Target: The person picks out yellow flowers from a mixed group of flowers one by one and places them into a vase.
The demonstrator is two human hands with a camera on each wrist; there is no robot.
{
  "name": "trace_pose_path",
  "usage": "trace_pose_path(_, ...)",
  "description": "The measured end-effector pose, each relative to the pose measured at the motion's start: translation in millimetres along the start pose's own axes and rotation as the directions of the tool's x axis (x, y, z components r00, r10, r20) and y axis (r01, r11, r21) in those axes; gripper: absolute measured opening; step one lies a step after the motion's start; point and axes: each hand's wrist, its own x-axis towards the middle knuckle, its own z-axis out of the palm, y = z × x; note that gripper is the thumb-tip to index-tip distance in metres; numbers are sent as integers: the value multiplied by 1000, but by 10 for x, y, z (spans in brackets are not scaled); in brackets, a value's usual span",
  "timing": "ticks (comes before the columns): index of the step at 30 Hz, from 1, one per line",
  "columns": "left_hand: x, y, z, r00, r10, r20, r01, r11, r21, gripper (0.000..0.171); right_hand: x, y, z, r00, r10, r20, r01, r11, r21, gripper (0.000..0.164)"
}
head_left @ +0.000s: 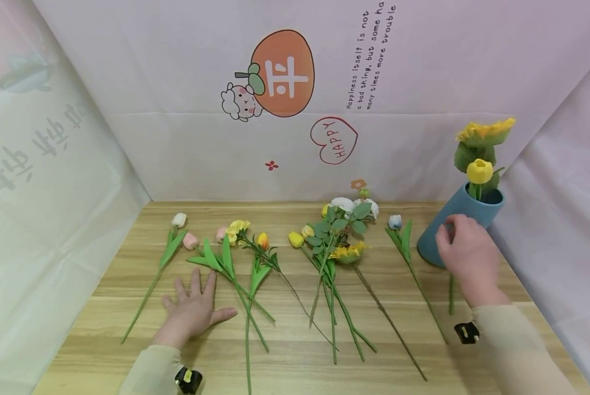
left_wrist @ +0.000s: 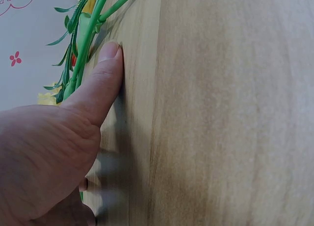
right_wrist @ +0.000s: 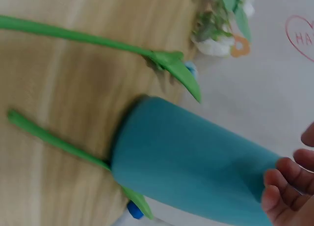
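Note:
My left hand (head_left: 191,312) lies on the wooden table with fingers spread, holding nothing. Its thumb (left_wrist: 100,84) is close to green tulip stems. Pink tulips (head_left: 190,241) and a white tulip (head_left: 178,220) lie around it. In front of a blue vase (head_left: 432,236), my right hand (head_left: 471,258) hovers with fingers loosely bent and nothing visible in them. Whether it touches the vase I cannot tell. Inside the vase stand a sunflower (head_left: 484,131) and a yellow tulip (head_left: 479,171). A dark blue flower (right_wrist: 135,210) lies behind the vase, its stem passing beside the base.
A light blue tulip (head_left: 395,221) lies left of the vase. Mid-table, a pile holds yellow tulips (head_left: 296,239), white flowers (head_left: 341,204) and another sunflower (head_left: 348,252). A yellow blossom sprig (head_left: 237,230) and an orange tulip (head_left: 263,241) lie farther left. Printed cloth (head_left: 186,159) hangs behind.

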Motion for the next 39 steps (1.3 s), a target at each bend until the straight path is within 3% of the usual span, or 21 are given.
trace_pose_path(4, 17, -8, 9, 1000, 1, -5, -1, 1000, 1, 107, -86, -40, 113, 982, 12, 189, -11, 1000, -5, 33)
trace_pose_path(7, 29, -12, 18, 1000, 3, -8, -3, 1000, -3, 107, -154, -58, 221, 970, -12, 241, 11, 1000, 6, 33)
trace_pose_path(18, 54, -29, 32, 1000, -3, 2, 3, 1000, -10, 107, -316, -153, 482, 928, -40, 370, 34, 999, 22, 34)
trace_pose_path(25, 48, -21, 23, 1000, -2, -2, 2, 1000, -9, 106, -408, -239, 613, 913, -64, 403, 44, 997, 60, 36)
trace_pose_path(29, 42, -17, 20, 1000, -2, -2, 2, 1000, -5, 106, -453, -292, 685, 891, -53, 452, 35, 998, 50, 37)
trace_pose_path(39, 37, -21, 29, 1000, 0, -9, 0, 1000, 0, 106, -563, -443, 807, 860, -64, 506, 58, 998, 29, 36)
